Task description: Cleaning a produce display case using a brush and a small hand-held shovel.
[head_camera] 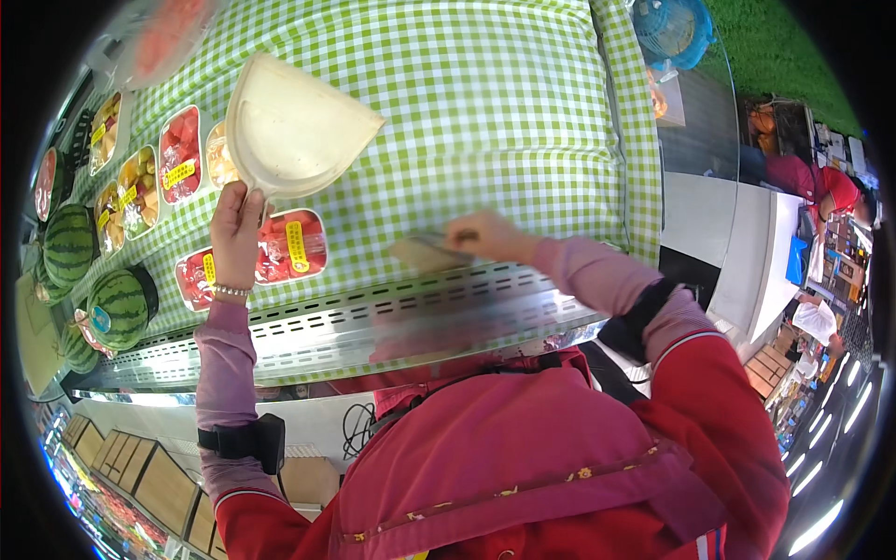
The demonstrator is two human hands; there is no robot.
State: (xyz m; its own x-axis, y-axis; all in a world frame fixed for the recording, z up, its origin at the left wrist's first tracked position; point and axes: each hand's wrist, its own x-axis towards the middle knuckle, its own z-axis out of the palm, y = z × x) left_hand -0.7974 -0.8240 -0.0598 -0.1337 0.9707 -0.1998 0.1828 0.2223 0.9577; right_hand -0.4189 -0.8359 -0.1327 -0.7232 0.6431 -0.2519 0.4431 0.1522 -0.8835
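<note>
My left hand [234, 227] grips a cream-white plastic dustpan [294, 126] by its handle, holding it above a green-and-white checked cloth [476, 91]. The pan's wide edge points up and to the right, and nothing shows in it. In my right hand [490, 236] is a small hand brush [423, 253], blurred by motion, low over the cloth near the display case's front edge. Beside my left wrist lies a wrapped tray of cut watermelon [292, 246]. Another watermelon tray [194, 280] is partly behind that wrist.
Wrapped fruit trays [138, 192] and whole watermelons [119, 308] fill the left side. A slotted metal strip [336, 315] runs along the front. At upper right stands a blue basket [672, 31] beside a glass panel [700, 133]. A person [819, 185] is at far right.
</note>
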